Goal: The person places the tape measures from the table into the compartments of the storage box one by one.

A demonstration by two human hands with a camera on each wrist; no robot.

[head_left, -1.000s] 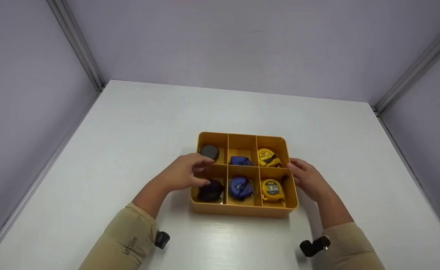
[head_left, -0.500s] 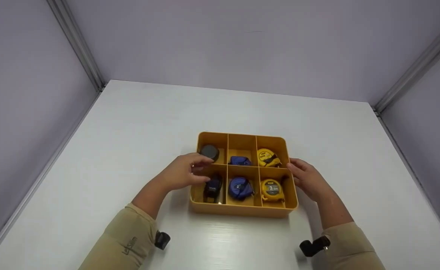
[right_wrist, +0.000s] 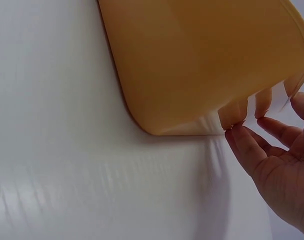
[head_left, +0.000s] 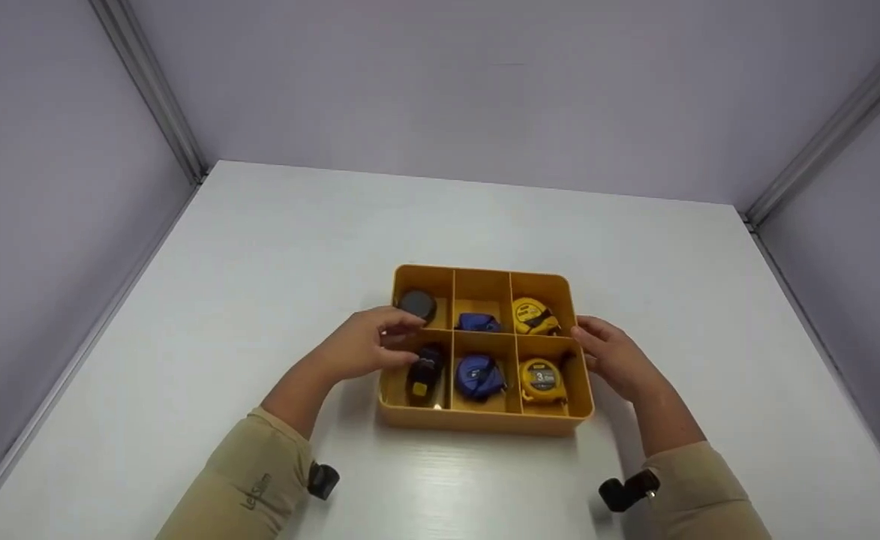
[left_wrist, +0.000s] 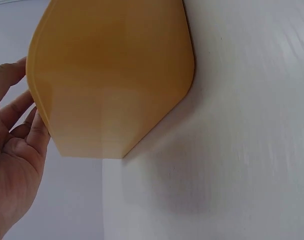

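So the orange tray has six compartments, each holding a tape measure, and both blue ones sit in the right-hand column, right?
Not quite. The orange tray does have six filled compartments, but the head view shows both blue tape measures in the middle column. The right-hand column holds the two yellow tape measures.
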